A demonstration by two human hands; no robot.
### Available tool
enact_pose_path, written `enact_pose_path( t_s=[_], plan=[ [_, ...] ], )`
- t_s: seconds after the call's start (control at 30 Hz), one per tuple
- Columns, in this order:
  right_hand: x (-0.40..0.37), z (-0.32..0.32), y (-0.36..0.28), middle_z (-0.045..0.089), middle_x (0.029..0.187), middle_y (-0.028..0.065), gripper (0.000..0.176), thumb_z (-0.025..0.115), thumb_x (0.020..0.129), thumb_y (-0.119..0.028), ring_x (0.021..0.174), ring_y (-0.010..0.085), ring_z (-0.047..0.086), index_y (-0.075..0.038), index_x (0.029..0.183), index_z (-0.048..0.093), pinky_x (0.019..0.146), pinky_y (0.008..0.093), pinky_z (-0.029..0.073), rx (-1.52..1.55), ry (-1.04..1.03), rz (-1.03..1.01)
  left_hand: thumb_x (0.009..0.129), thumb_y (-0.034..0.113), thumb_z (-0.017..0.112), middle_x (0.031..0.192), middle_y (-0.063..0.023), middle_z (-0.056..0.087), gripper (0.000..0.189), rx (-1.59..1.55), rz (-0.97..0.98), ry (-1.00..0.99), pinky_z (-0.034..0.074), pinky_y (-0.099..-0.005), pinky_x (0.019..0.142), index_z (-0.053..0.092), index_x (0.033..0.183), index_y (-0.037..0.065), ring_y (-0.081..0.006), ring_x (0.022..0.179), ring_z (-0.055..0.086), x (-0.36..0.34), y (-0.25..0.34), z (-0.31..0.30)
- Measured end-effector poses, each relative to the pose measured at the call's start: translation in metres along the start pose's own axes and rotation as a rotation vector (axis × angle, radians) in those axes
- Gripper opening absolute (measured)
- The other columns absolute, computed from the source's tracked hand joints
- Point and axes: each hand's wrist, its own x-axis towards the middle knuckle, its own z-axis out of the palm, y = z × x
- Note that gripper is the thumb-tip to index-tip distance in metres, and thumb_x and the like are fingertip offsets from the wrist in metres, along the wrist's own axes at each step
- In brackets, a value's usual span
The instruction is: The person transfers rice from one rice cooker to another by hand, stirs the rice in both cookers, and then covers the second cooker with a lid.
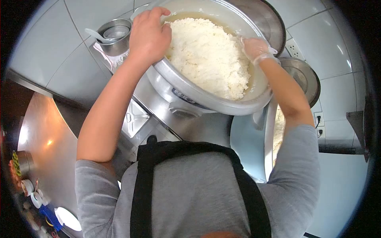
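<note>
Left hand (151,35) curled onto pot (186,87) rim, upper left, likely steadying it. Gloved right hand (256,48) at edge of heaped rice (208,55), upper centre inside pot; can't tell grip.

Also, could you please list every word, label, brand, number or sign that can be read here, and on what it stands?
No text can be read.
Pot: the dark label on its front has pale marks, too small and blurred to read.
</note>
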Motion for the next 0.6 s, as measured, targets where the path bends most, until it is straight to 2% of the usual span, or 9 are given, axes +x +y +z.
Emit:
enact_pose_path(
  t_s=[0.1, 0.2, 0.3, 0.4, 0.5, 0.6],
  plan=[
    [-0.022, -0.015, -0.018, 0.067, 0.084, 0.0168, 0.028, 0.042, 0.094, -0.021, 0.079, 0.0341, 0.066, -0.007, 0.102, 0.065, 0.071, 0.0454, 0.051, -0.052, -0.115, -0.080, 0.084, 0.013, 0.055, 0.120, -0.0139, 0.057, 0.035, -0.005, -0.006, -0.001, 0.034, -0.0424, 0.103, 0.054, 0.119, 0.009, -0.0348, 0.118, 0.046, 0.001, 0.002, 0.000],
    [-0.039, -0.011, -0.031, 0.066, 0.082, 0.0165, 0.029, 0.047, 0.090, -0.019, 0.076, 0.0339, 0.064, -0.011, 0.115, 0.061, 0.070, 0.0452, 0.051, 0.008, -0.153, -0.103, 0.084, 0.012, 0.054, 0.120, -0.0140, 0.057, 0.035, -0.015, -0.015, 0.005, 0.034, -0.0426, 0.103, 0.054, 0.118, 0.009, -0.0353, 0.119, 0.045, 0.003, 0.002, -0.002],
    [-0.074, -0.044, -0.050, 0.066, 0.082, 0.0159, 0.038, 0.052, 0.085, -0.014, 0.077, 0.0340, 0.064, -0.015, 0.124, 0.056, 0.071, 0.0444, 0.050, 0.211, -0.143, -0.250, 0.083, 0.012, 0.054, 0.119, -0.0142, 0.057, 0.035, -0.013, 0.020, 0.007, 0.034, -0.0430, 0.103, 0.054, 0.118, 0.009, -0.0358, 0.118, 0.045, 0.001, 0.001, 0.000],
    [-0.092, -0.074, -0.062, 0.066, 0.087, 0.0152, 0.044, 0.054, 0.081, -0.009, 0.079, 0.0331, 0.063, -0.018, 0.125, 0.056, 0.072, 0.0425, 0.050, 0.382, -0.135, -0.238, 0.083, 0.011, 0.054, 0.120, -0.0147, 0.056, 0.035, -0.026, 0.024, 0.001, 0.034, -0.0434, 0.103, 0.053, 0.118, 0.009, -0.0363, 0.118, 0.045, 0.001, 0.000, 0.000],
    [-0.096, -0.088, -0.071, 0.065, 0.084, 0.0182, 0.047, 0.053, 0.081, -0.010, 0.085, 0.0348, 0.063, -0.017, 0.128, 0.054, 0.080, 0.0444, 0.049, 0.625, -0.153, -0.239, 0.083, 0.011, 0.054, 0.120, -0.0152, 0.055, 0.034, -0.044, 0.013, 0.009, 0.034, -0.0437, 0.103, 0.053, 0.118, 0.010, -0.0367, 0.118, 0.045, 0.001, 0.001, -0.001],
    [-0.090, -0.072, -0.086, 0.063, 0.096, 0.0223, 0.045, 0.055, 0.080, -0.008, 0.099, 0.0355, 0.058, -0.001, 0.124, 0.051, 0.088, 0.0434, 0.045, 0.637, -0.100, -0.239, 0.083, 0.010, 0.053, 0.120, -0.0161, 0.055, 0.034, -0.028, 0.019, 0.029, 0.034, -0.0439, 0.103, 0.053, 0.118, 0.010, -0.0368, 0.118, 0.045, 0.000, 0.000, -0.001]
  ],
)
